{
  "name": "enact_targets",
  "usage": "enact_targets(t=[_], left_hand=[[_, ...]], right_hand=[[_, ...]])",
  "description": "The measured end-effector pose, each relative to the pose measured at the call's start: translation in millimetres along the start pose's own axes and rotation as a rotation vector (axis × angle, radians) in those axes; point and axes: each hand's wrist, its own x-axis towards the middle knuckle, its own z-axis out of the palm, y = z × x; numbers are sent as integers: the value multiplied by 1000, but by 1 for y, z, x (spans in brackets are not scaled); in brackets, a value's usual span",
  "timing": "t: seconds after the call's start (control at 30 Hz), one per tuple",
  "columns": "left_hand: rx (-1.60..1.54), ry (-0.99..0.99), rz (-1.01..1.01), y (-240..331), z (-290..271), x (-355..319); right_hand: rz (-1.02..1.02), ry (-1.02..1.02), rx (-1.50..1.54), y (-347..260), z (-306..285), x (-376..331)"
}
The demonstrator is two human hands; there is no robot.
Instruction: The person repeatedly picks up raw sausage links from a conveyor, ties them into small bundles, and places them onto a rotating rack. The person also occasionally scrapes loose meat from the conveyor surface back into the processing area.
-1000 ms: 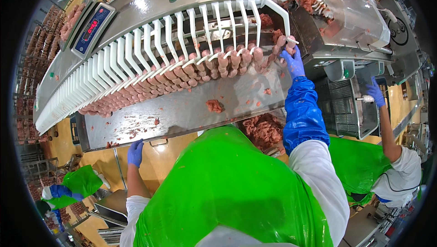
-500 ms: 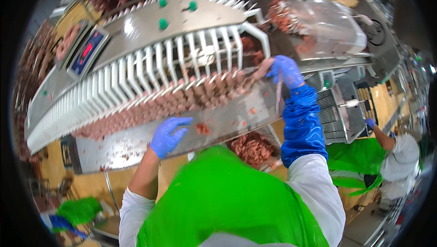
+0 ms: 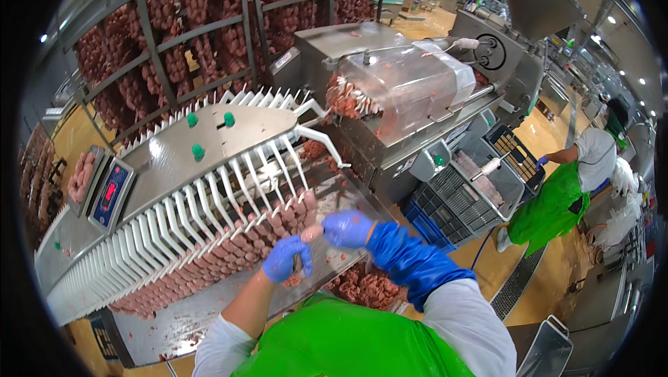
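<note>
Both my hands wear blue-purple gloves and meet over the steel tray (image 3: 348,199). Between them is a short pale pink sausage (image 3: 312,234). My left hand (image 3: 287,259) pinches its near end with curled fingers. My right hand (image 3: 348,229), in a blue sleeve cover, is closed at the other end; what lies inside its fist is hidden. Just left of my hands, linked sausages (image 3: 223,248) hang in a dense row from the white hooks (image 3: 209,203) of a long steel hanging machine (image 3: 167,147).
A tub of ground meat (image 3: 365,286) sits below the tray's near edge. Beyond stands a filling machine with a clear cover (image 3: 410,85). Stacked grey crates (image 3: 466,189) are at right, near a person in a green apron (image 3: 550,203). Racks of sausages (image 3: 188,43) stand behind.
My open left hand has moved right and closed on the sausage. My right hand has come down and inward from the hook end to meet it. The view has tilted up.
</note>
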Motion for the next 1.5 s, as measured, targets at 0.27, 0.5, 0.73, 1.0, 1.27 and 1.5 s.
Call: enact_targets(t=[0.27,0.5,0.73,1.0,1.27,1.5], left_hand=[[12,74,-156,-37,-22,-60],[-231,323,57,-16,-30,-118],[-566,75,153,0,-47,-118],[-23,-229,-388,-23,-75,-93],[731,-240,-479,-40,-30,-28],[1006,-469,-242,-24,-3,-6]], right_hand=[[369,-245,-75,30,159,12],[745,-320,-154,55,144,12],[790,-164,69,91,138,11],[218,-127,961,42,135,11],[130,-570,762,-54,131,-14],[368,-416,980,-25,72,-96]])
